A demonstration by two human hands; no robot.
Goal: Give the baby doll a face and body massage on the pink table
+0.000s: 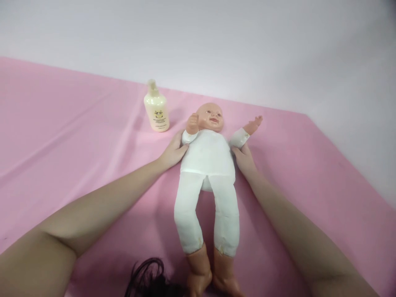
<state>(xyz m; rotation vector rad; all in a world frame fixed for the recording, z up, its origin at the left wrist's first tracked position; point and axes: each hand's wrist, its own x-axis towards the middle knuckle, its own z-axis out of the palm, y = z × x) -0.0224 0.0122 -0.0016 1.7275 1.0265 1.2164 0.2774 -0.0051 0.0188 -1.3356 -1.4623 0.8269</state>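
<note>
Your hold looks made, left hand and right hand curled around the doll, unlifted between them, the bottle beyond your left grip untouched.

- Can't fully see left hand or right hand behind doll.
- Can't read bottle's small print.
- Cut off at bottom edge: dark hair, doll's feet.

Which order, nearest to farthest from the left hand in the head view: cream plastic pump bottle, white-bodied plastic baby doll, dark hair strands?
1. White-bodied plastic baby doll: touching the left hand, on its right.
2. Cream plastic pump bottle: upright, beyond the hand, slightly left.
3. Dark hair strands: bottom edge of view.
</note>
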